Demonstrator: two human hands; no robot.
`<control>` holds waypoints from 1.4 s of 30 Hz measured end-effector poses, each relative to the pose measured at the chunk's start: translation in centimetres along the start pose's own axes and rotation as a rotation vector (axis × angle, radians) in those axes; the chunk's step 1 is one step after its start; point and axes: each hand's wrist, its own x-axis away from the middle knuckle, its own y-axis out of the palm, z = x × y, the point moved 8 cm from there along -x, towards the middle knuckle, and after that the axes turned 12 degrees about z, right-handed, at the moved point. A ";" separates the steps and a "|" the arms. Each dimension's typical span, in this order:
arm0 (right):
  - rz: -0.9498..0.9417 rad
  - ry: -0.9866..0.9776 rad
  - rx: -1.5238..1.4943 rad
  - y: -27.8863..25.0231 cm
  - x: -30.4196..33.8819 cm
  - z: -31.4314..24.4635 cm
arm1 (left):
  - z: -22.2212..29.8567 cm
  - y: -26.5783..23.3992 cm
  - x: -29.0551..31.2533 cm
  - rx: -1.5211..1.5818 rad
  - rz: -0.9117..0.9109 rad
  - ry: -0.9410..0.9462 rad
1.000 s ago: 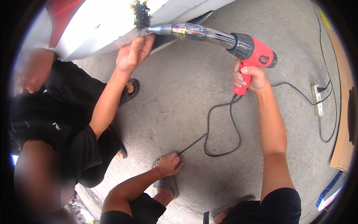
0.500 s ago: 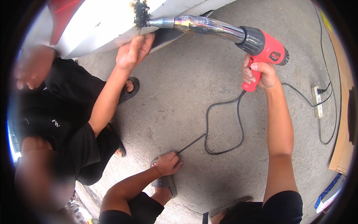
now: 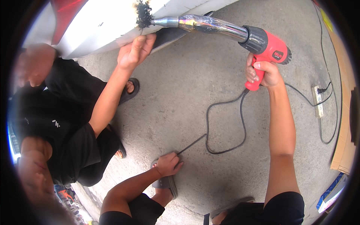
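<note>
My right hand (image 3: pixel 267 71) is closed round the red handle of a heat gun (image 3: pixel 275 47). A bent, heat-stained metal tube (image 3: pixel 213 28) extends left from the gun. Its narrow tip is right beside a black, charred patch (image 3: pixel 143 15) on a white car-body panel (image 3: pixel 101 22). Low in the view, my left hand (image 3: pixel 169 164) is closed round one end of a thin dark rod (image 3: pixel 192 144), next to my sandalled foot. The rod's far end meets the gun's looped cable (image 3: pixel 225 153). A co-worker's hand (image 3: pixel 137 50) reaches up to the panel's lower edge, just below the charred patch.
Two people in black (image 3: pixel 63 123) crouch at the left. A power strip (image 3: pixel 318 101) with a plugged-in cord lies on the concrete floor (image 3: pixel 172 108) at the right. Cardboard (image 3: pixel 341 157) stands along the right edge. Assorted items (image 3: pixel 69 200) lie at the lower left.
My right hand and the heat gun have shifted slightly right, and the tube's tip with them. The head of the nearer co-worker has moved a little. My left hand stays in place.
</note>
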 end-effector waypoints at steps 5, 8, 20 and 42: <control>-0.011 0.006 0.066 0.2 0.3 0.4 | -0.2 0.2 0.2 0.012 0.000 0.006; -0.012 0.003 0.030 0.6 0.2 0.5 | -0.2 0.2 0.3 -0.003 -0.006 0.002; -0.001 0.033 0.003 0.3 0.6 0.9 | 0.0 -0.1 0.1 0.013 0.014 0.000; -0.005 0.070 -0.121 0.6 0.9 2.7 | 0.5 -0.6 -0.4 -0.002 0.018 0.023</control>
